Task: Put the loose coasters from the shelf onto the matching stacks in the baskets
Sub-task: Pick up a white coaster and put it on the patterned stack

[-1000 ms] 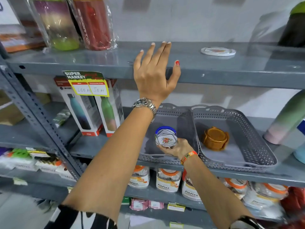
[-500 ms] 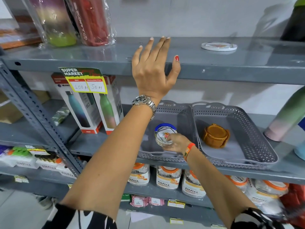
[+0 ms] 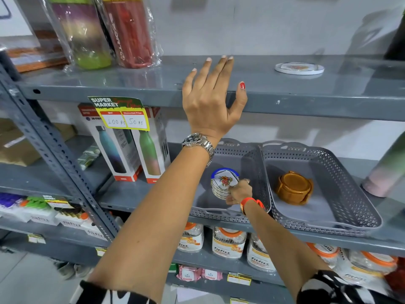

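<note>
My right fingers [image 3: 245, 182] are curled at the edge of the white floral coasters [image 3: 224, 183], gripping the stack at its right side; the top coaster tilts toward me, blue-rimmed behind. My right hand [image 3: 238, 191] sits inside the left grey basket [image 3: 252, 163] on the middle shelf [image 3: 135, 194], an orange band [image 3: 249, 202] at its wrist. My left fingers [image 3: 219, 69] are spread open and flat, holding nothing, resting on the top shelf [image 3: 306, 88]; the thumb with a red nail hooks over the shelf's front edge. My left hand [image 3: 210, 99] wears a metal watch [image 3: 198, 142] at the wrist. One loose white coaster [image 3: 299, 68] with a floral print lies flat on the top shelf, well to the right of my left hand. The right grey basket [image 3: 355, 194] stands just beside the left one, their walls touching, and holds the brown coaster stack [image 3: 293, 187] in its brown holder. Further left on the top shelf stand two wrapped bottles, one green and purple [image 3: 85, 34], one red [image 3: 129, 31]. On the middle shelf, left of the baskets, two boxed bottles [image 3: 129, 150] stand upright under a yellow price tag [image 3: 122, 115] hanging from the top shelf's edge. Below, jars with orange lids [image 3: 228, 242] line the lower shelf.
</note>
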Demonstrator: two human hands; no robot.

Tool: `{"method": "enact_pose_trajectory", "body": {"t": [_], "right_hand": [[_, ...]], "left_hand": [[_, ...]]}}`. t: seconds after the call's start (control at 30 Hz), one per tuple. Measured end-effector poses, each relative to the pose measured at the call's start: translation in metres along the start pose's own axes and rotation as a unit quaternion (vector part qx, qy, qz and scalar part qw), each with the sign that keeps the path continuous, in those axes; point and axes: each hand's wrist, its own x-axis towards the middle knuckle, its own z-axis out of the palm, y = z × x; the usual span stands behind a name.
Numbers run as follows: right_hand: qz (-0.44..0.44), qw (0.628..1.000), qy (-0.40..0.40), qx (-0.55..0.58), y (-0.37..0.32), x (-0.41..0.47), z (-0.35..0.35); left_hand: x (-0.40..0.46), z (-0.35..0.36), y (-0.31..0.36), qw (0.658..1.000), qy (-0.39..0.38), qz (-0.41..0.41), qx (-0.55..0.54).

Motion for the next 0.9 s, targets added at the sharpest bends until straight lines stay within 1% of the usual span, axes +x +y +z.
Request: {"method": "enact_pose_trajectory", "body": {"t": [0.1, 0.17, 0.27, 0.37, 0.4, 0.43, 0.5, 0.53, 0.57, 0.6, 0.63, 0.67, 0.7, 0.73, 0.83, 0.9], "right_hand": [[-0.01, 1.0, 0.012, 0.009, -0.006, -0.026, -0.007], [-0.045, 0.998, 0.036, 0.018, -0.013, -0.046, -0.013], [-0.15, 0.984, 0.097, -0.004, -0.024, -0.08, -0.024], [-0.249, 0.953, 0.163, -0.051, -0.043, -0.125, -0.05], [-0.286, 0.934, 0.209, -0.053, -0.051, -0.146, -0.063], [-0.327, 0.904, 0.271, -0.05, -0.058, -0.166, -0.075], [-0.415, 0.823, 0.388, -0.011, -0.075, -0.201, -0.102], [-0.452, 0.784, 0.424, 0.012, -0.085, -0.215, -0.115], [-0.477, 0.75, 0.457, 0.03, -0.096, -0.227, -0.13], [-0.49, 0.723, 0.485, 0.041, -0.107, -0.233, -0.144], [-0.488, 0.704, 0.514, 0.051, -0.121, -0.238, -0.159], [-0.478, 0.697, 0.532, 0.056, -0.133, -0.241, -0.171], [-0.461, 0.699, 0.544, 0.053, -0.147, -0.243, -0.184], [-0.442, 0.715, 0.54, 0.033, -0.159, -0.241, -0.196], [-0.377, 0.793, 0.466, -0.106, -0.19, -0.222, -0.225], [-0.335, 0.817, 0.422, -0.203, -0.208, -0.206, -0.242]], "left_hand": [[0.0, 0.0, 0.0, 1.0, -0.005, 0.0, 0.003], [0.001, 0.0, 0.001, 1.0, -0.009, 0.001, 0.006], [0.001, -0.001, 0.001, 1.0, -0.011, 0.0, 0.007], [0.003, -0.002, 0.003, 1.0, -0.016, -0.003, 0.009], [0.004, -0.003, 0.003, 1.0, -0.019, -0.003, 0.007], [0.003, -0.004, 0.003, 1.0, -0.023, -0.004, 0.006], [0.003, -0.005, 0.005, 0.999, -0.032, -0.008, 0.007], [0.003, -0.005, 0.005, 0.999, -0.037, -0.013, 0.008], [0.004, -0.006, 0.007, 0.999, -0.04, -0.017, 0.007], [0.003, -0.007, 0.007, 0.999, -0.044, -0.021, 0.006], [0.005, -0.007, 0.009, 0.999, -0.049, -0.024, 0.004], [0.004, -0.009, 0.009, 0.998, -0.056, -0.025, 0.004], [0.005, -0.01, 0.01, 0.998, -0.063, -0.026, 0.003], [0.006, -0.011, 0.01, 0.997, -0.071, -0.027, 0.006], [0.006, -0.015, 0.01, 0.995, -0.088, -0.036, 0.014], [0.008, -0.016, 0.011, 0.995, -0.095, -0.039, 0.016]]}}
